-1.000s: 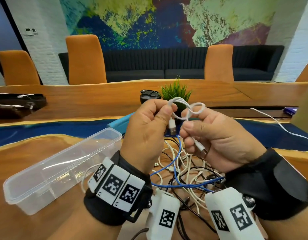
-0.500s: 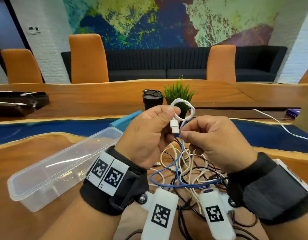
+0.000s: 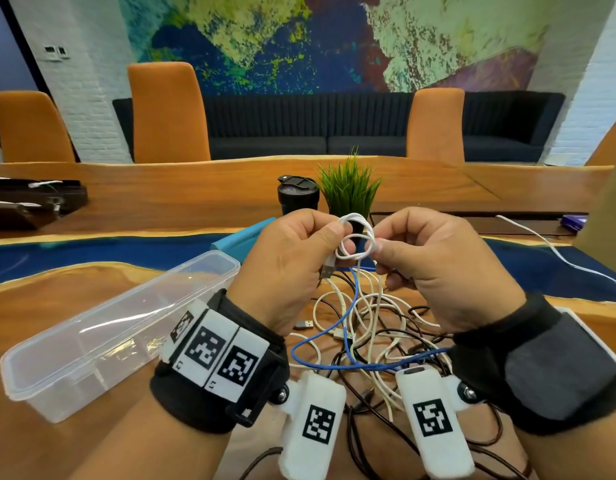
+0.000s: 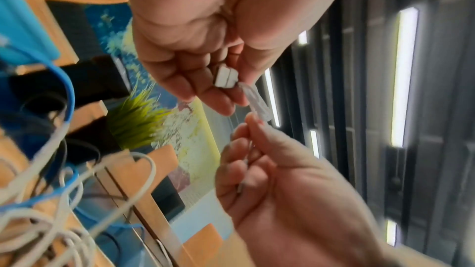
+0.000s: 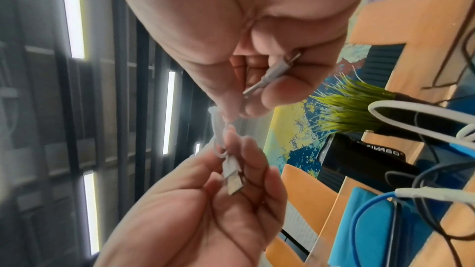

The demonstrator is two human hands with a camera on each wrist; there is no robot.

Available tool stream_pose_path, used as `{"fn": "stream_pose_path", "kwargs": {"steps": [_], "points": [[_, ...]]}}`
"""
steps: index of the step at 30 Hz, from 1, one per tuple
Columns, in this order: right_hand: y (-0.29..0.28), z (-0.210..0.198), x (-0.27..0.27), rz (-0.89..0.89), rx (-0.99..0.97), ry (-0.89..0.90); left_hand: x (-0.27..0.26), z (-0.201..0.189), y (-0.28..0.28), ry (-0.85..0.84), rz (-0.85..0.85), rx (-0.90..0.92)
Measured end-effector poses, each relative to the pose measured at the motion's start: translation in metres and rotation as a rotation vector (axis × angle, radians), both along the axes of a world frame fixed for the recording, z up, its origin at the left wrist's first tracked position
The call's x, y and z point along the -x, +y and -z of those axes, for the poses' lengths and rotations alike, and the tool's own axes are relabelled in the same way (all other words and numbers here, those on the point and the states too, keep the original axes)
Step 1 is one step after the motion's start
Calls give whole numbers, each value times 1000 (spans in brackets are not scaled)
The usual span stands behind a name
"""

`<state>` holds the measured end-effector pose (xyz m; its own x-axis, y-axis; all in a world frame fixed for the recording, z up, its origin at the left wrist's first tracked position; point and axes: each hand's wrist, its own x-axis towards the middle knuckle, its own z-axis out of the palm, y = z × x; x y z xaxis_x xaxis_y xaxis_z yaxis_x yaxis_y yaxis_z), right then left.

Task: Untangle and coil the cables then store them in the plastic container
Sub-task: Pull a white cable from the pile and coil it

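Above the table, both hands hold a small white cable coil (image 3: 356, 241). My left hand (image 3: 334, 245) pinches its left side, and the USB plug (image 3: 328, 271) hangs below the thumb. My right hand (image 3: 381, 252) pinches the right side. In the left wrist view the left hand (image 4: 226, 88) grips a white plug (image 4: 225, 77). In the right wrist view the right hand (image 5: 257, 92) curls round the small end plug (image 5: 280, 70). Below the hands lies a tangle of white, black and blue cables (image 3: 368, 327). The clear plastic container (image 3: 109, 334) lies open to the left.
A black lidded cup (image 3: 298, 197) and a green potted plant (image 3: 348, 188) stand behind the hands. A teal object (image 3: 246, 237) lies behind the container. One white cable (image 3: 555, 258) runs off at the right. Dark items (image 3: 29, 206) sit far left.
The white cable now forms more small loops between the hands. The right hand has shifted to the coil's right side, and the USB plug now hangs below the left thumb.
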<state>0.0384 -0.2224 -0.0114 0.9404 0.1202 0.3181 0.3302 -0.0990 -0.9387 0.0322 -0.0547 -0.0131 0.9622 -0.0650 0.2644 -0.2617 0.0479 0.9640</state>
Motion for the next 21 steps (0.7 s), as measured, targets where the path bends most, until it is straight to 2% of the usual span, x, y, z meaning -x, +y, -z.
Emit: {"fn": "stream_pose_path", "kwargs": {"steps": [2, 5, 7, 11, 13, 15, 18, 21], "points": [[-1, 0, 1, 34, 89, -67, -1, 3, 0, -107, -73, -75], [-5, -1, 1, 240, 357, -367, -3, 6, 0, -255, -170, -212], [-3, -1, 2, 278, 474, -510, -3, 6, -1, -297, -175, -229], [5, 7, 2, 354, 639, -566, -1, 7, -5, -312, -104, -177], [5, 6, 2, 332, 638, -540, -1, 5, -3, -305, -59, -144], [3, 3, 2, 174, 438, -361, 0, 2, 1, -319, -31, -140], [4, -7, 8, -153, -116, 102, 2, -1, 4, -376, -1, -204], [0, -9, 9, -364, -492, 481, 5, -2, 3, -443, 34, -324]]}}
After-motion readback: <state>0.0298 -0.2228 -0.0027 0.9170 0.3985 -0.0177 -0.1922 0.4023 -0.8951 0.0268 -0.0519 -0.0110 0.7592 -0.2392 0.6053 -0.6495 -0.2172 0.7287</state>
